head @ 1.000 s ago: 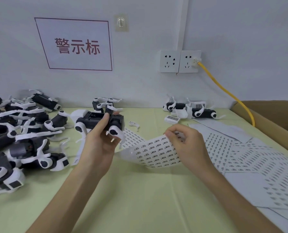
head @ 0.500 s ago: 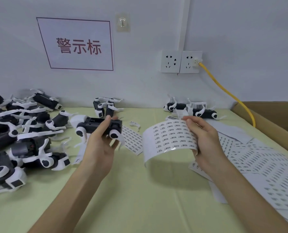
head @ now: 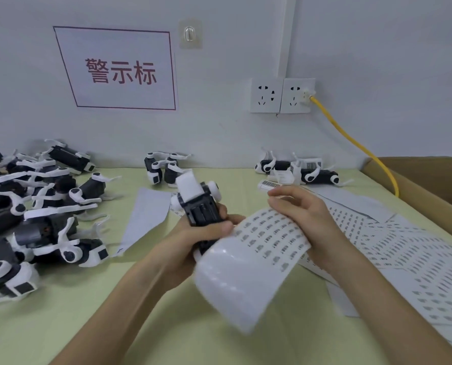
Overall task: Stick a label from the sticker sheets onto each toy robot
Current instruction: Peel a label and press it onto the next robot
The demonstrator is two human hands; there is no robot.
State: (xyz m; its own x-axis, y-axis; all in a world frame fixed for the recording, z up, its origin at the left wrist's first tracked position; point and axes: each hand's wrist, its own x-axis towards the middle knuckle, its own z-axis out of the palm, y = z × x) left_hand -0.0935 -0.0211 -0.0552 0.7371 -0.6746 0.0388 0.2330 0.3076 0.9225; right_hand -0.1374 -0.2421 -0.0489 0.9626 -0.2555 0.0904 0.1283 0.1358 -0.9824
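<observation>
My left hand (head: 193, 241) grips a black-and-white toy robot (head: 197, 204), held upright with its black underside facing me. My right hand (head: 301, 219) holds a curled sticker sheet (head: 248, 262) covered in small printed labels. The sheet's near end bends down towards me and overlaps the robot's lower part and my left hand. A heap of several more toy robots (head: 35, 214) lies on the left of the table. Two robots (head: 161, 169) stand by the wall in the middle. More robots (head: 298, 172) lie at the back right.
More sticker sheets (head: 404, 256) are spread over the right of the yellow-green table (head: 101, 312). A blank backing sheet (head: 146, 217) lies left of centre. A cardboard box (head: 425, 191) stands at the far right. A yellow cable (head: 356, 143) runs down from the wall socket.
My left hand turned the robot upright and brought it closer to me. My right hand carried the sticker sheet down and left until it overlaps the robot.
</observation>
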